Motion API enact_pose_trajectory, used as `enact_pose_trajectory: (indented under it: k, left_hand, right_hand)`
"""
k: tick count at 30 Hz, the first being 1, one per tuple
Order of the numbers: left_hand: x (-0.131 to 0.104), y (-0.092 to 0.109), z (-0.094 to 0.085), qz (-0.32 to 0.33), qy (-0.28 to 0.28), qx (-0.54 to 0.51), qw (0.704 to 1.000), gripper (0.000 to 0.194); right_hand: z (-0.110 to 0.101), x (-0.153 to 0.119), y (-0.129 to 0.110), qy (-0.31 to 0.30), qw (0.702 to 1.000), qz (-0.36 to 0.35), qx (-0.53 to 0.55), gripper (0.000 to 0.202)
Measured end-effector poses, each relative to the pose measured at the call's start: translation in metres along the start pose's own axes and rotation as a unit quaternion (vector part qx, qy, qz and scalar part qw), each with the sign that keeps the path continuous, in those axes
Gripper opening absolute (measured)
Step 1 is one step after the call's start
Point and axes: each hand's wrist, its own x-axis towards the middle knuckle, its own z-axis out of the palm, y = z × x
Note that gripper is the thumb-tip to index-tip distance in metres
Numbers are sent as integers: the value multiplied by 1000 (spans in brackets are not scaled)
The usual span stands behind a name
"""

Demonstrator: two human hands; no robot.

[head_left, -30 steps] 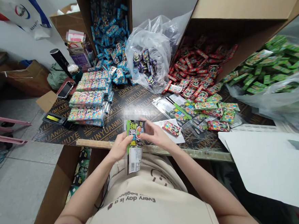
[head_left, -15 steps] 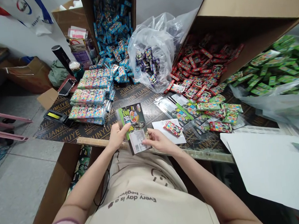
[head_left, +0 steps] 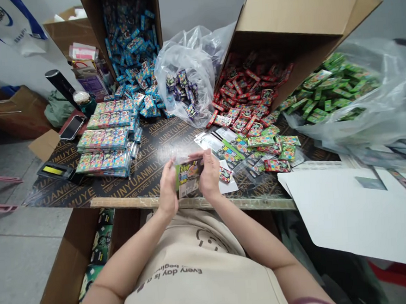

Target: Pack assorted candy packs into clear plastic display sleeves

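Observation:
A black and green printed packet [head_left: 189,177] in clear plastic is held between my two hands, above the table's front edge. My left hand [head_left: 168,187] presses on its left side, and my right hand [head_left: 209,175] grips the right side with its fingers along the top. Just right of my right hand, a red packet [head_left: 225,174] lies on a white sheet [head_left: 230,185]. Behind it, flat black and green packets [head_left: 229,149] overlap on the dark table [head_left: 150,148]. Small red and green packets [head_left: 276,165] are piled to their right.
Stacked multicolour packs [head_left: 102,162] stand at left by a black tray [head_left: 56,170]. Behind are a box of blue packets [head_left: 132,41], a clear bag [head_left: 196,55], a box of red packets [head_left: 294,13] and green packets [head_left: 334,87]. White sheets [head_left: 349,211] lie at right.
My hands have moved to the packet's two sides, and it is now more tilted and partly covered by them. The camera view has shifted, so the table's contents appear further left.

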Motion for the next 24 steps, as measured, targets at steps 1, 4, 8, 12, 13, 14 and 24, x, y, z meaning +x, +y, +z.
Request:
enact_pose_trajectory:
  k: [1,4,8,12,13,14,24]
  left_hand:
    - [0,6,9,-16,10,-38,999,57]
    - [6,17,20,-75,22,-72,994,58]
    - [21,17,12,-111,26,-76,991,48]
    - [28,21,0,-72,-1,-17,997,35]
    - [28,25,-3,-54,-14,11,998,31]
    - [26,30,-4,-31,-25,42,998,29]
    - [0,52,-11,242,-31,355,903,8]
  right_hand:
    - [4,-3,0,9,1000,-3,16,69]
    - [9,-10,0,26,999,-7,32,69]
    - [6,-10,0,3,1000,-18,9,50]
    - [0,-6,-4,-32,997,-22,63,26]
    - [-2,-4,-6,-37,996,-16,76,20]
    - [-5,-3,-10,-43,996,-10,82,16]
    - [-38,-9,-17,-122,974,-178,-70,19]
